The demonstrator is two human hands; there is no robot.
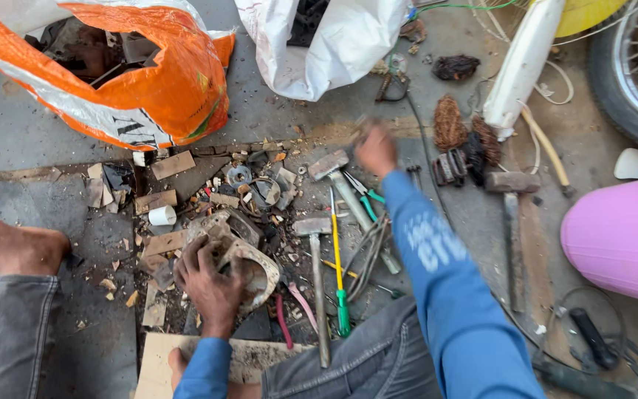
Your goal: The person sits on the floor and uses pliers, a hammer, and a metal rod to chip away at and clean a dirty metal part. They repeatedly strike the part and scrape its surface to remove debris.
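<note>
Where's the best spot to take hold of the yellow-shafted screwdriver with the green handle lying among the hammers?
Probably by the green handle of the yellow-shafted screwdriver, from above. That thicker end points toward the person and lies on fairly open floor; the thin shaft runs between a steel hammer and a bundle of grey rods.

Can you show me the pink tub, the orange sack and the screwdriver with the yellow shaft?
pink tub (618,240), head view, its side wall.
orange sack (175,81), head view, its front.
yellow screwdriver (337,255), head view, mid shaft.
</note>
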